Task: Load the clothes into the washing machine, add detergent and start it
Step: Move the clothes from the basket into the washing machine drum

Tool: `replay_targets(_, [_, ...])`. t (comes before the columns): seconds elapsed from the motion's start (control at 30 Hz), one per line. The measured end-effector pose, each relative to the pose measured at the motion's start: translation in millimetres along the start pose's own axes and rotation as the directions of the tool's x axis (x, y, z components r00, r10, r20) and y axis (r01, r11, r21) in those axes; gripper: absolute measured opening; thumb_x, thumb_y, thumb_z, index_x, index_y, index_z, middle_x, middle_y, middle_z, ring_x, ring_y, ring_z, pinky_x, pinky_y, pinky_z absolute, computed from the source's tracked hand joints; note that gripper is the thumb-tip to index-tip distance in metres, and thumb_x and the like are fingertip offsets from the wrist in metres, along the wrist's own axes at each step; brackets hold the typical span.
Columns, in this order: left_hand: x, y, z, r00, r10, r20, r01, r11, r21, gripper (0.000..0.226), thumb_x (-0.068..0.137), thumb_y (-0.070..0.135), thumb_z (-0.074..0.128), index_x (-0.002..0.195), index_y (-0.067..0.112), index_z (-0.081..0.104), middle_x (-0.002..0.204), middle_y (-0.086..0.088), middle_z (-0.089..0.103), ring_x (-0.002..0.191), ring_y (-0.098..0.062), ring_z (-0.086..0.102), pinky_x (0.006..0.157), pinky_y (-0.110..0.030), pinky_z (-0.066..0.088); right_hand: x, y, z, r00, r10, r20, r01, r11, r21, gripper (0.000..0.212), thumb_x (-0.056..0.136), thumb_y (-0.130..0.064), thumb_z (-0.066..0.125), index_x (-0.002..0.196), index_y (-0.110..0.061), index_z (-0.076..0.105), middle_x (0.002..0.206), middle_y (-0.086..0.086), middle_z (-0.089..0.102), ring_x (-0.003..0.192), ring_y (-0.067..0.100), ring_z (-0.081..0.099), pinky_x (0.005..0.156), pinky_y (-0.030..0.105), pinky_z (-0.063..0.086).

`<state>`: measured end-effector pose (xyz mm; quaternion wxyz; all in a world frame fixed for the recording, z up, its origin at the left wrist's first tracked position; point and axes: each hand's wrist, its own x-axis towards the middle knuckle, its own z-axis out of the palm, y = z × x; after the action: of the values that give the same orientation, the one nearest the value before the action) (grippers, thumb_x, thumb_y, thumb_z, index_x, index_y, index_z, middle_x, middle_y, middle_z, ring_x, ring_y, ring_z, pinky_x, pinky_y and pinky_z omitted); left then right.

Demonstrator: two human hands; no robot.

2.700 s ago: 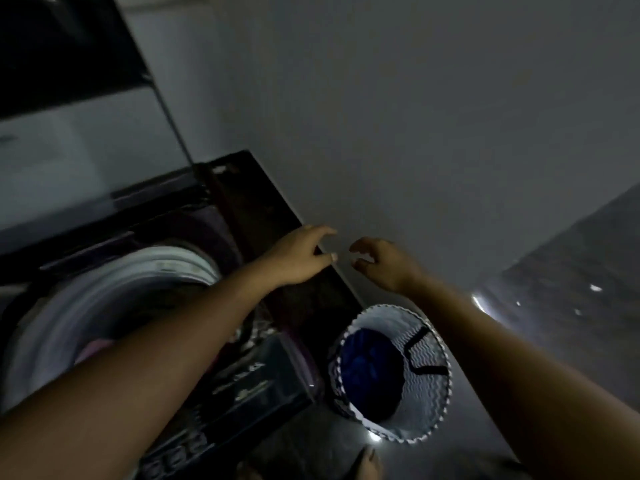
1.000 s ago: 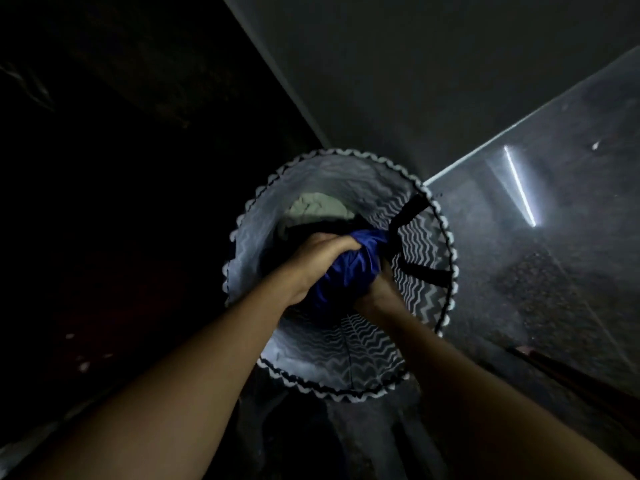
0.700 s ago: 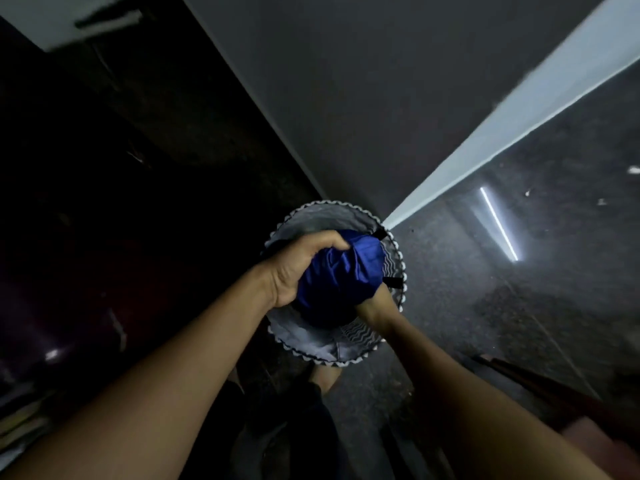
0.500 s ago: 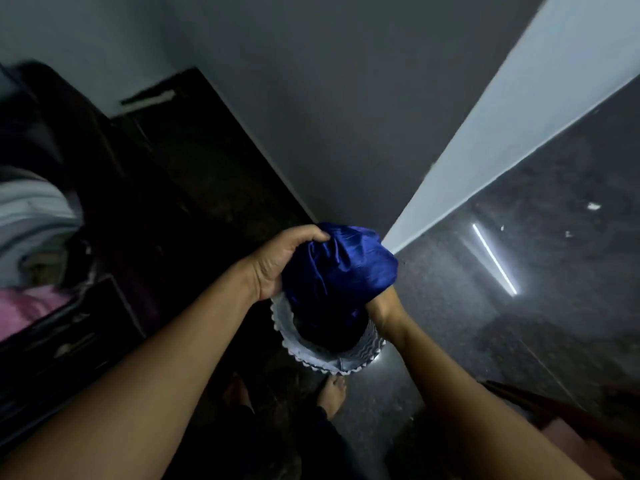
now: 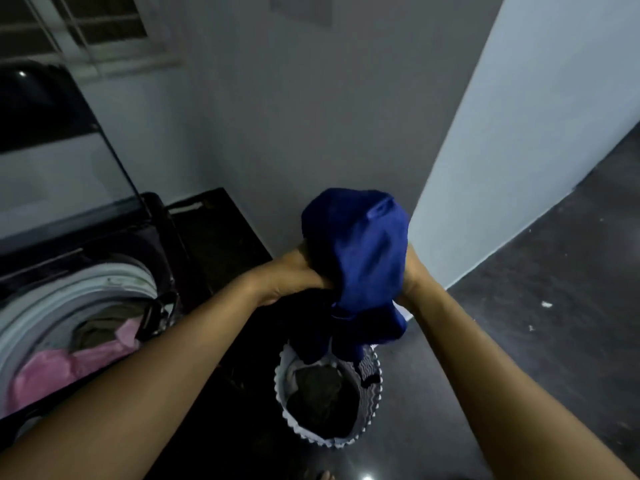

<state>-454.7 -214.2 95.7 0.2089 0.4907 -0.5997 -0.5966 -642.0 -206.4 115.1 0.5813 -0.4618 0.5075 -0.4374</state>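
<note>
A bundle of blue cloth [image 5: 356,258], with darker fabric hanging below it, is held up between both hands. My left hand [image 5: 294,275] grips its left side and my right hand [image 5: 412,278] grips its right side. The bundle hangs above a round white laundry basket [image 5: 372,386] with a zigzag pattern, which stands on the floor and still holds dark clothes [image 5: 318,393]. At the left, the top-loading washing machine [image 5: 104,282] stands with its lid [image 5: 52,140] raised. Pink cloth [image 5: 62,365] and a brownish garment lie in its drum.
A dark low surface [image 5: 214,244] lies between the machine and the grey wall [image 5: 311,116]. A white wall corner [image 5: 512,133] juts out at the right. Dark glossy floor [image 5: 554,323] spreads right of the basket. A barred window [image 5: 86,26] is at the upper left.
Both hands reached into the basket, took hold of the blue bundle and lifted it out. It now hangs higher above the basket, and the washing machine has come back into view.
</note>
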Motion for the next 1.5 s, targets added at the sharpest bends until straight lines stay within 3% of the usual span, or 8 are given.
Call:
replay_targets(0.2, [-1.6,61.2,-7.9,0.956,0.102,-0.274,-0.102,0.995,0.012,0.027,0.098,0.01,0.059,0.123,0.02,0.06,0.089,0.005,0.062,0.074,-0.005,0.055,0.056,-0.01,0.046,-13.9,-64.7,4.9,0.905,-0.425,0.017,0.413,0.869,-0.274,0.013,0.086,-0.011,0.054,0.078,-0.022,0.056,0.064,-0.017,0.06,0.055,-0.004,0.053,0.054,0.017,0.042])
replay_targets(0.3, [-4.0,85.0,-13.3,0.92,0.164,-0.355,-0.182,0.983,-0.018,0.017,0.101,0.013,0.055,0.116,0.018,0.062,0.079,0.004,0.06,0.065,-0.006,0.052,0.047,-0.011,0.043,-18.7,-50.1,-10.8,0.776,-0.631,-0.017,0.553,0.693,-0.463,0.021,0.084,-0.03,0.06,0.101,-0.018,0.057,0.093,-0.007,0.066,0.081,0.005,0.063,0.066,0.032,0.052])
replay_targets(0.5, [-13.3,133.3,-25.8,0.89,0.28,-0.36,-0.388,0.88,-0.273,0.033,0.101,-0.002,0.045,0.077,0.016,0.058,0.064,-0.005,0.052,0.056,-0.016,0.045,0.052,-0.029,0.035,-9.0,37.1,-39.7,0.947,-0.322,-0.007,0.218,0.654,-0.724,0.091,0.065,-0.067,0.08,0.14,-0.035,0.039,0.135,-0.008,0.049,0.123,0.013,0.051,0.097,0.036,0.048])
replay_targets(0.67, [-24.1,157.1,-32.4,0.879,0.405,-0.252,-0.476,0.714,-0.513,0.012,0.088,0.01,0.058,0.091,0.013,0.069,0.086,-0.005,0.065,0.076,-0.019,0.06,0.065,-0.031,0.044,10.9,66.7,-28.2,0.953,0.226,-0.204,-0.294,0.856,-0.425,0.032,0.081,-0.024,0.068,0.105,-0.009,0.053,0.094,0.007,0.052,0.075,0.013,0.051,0.054,0.019,0.045])
replay_targets(0.9, [-42.6,108.1,-97.5,0.88,0.294,-0.372,-0.47,0.643,-0.605,0.018,0.077,0.021,0.061,0.082,0.016,0.078,0.092,-0.007,0.068,0.086,-0.025,0.06,0.08,-0.038,0.041,13.9,-32.0,7.2,0.969,0.18,-0.169,-0.137,0.962,0.236,0.027,0.105,-0.006,0.042,0.086,-0.024,0.048,0.09,-0.006,0.055,0.081,0.006,0.058,0.058,0.011,0.052])
replay_targets(1.1, [-72.1,35.6,-125.6,0.894,0.101,-0.437,-0.389,0.659,-0.644,0.022,0.087,0.015,0.055,0.102,0.011,0.071,0.099,-0.009,0.073,0.088,-0.025,0.068,0.087,-0.039,0.051,-9.9,-111.9,62.2,0.984,0.089,-0.156,-0.038,0.952,0.302,0.038,0.104,-0.014,0.039,0.068,-0.024,0.03,0.063,0.0,0.027,0.059,0.014,0.026,0.052,0.024,0.029])
replay_targets(1.23, [-103.8,22.7,-137.6,0.889,0.066,-0.454,-0.381,0.656,-0.652,0.028,0.082,0.022,0.058,0.107,0.015,0.068,0.097,-0.006,0.075,0.08,-0.022,0.072,0.068,-0.036,0.059,-33.3,-144.2,113.1,0.98,0.175,-0.097,-0.145,0.955,0.257,0.044,0.107,-0.033,0.036,0.066,-0.018,0.032,0.062,0.003,0.034,0.058,0.015,0.03,0.046,0.023,0.035])
replay_targets(1.5, [-190.5,4.8,-211.5,0.791,0.054,-0.61,-0.531,0.556,-0.639,0.029,0.079,0.035,0.058,0.089,0.022,0.082,0.104,-0.006,0.077,0.09,-0.025,0.072,0.089,-0.045,0.052,-42.2,-162.8,235.0,0.987,0.161,0.005,-0.159,0.972,0.175,0.045,0.107,-0.036,0.039,0.069,-0.014,0.049,0.073,0.008,0.048,0.062,0.02,0.042,0.032,0.015,0.04])
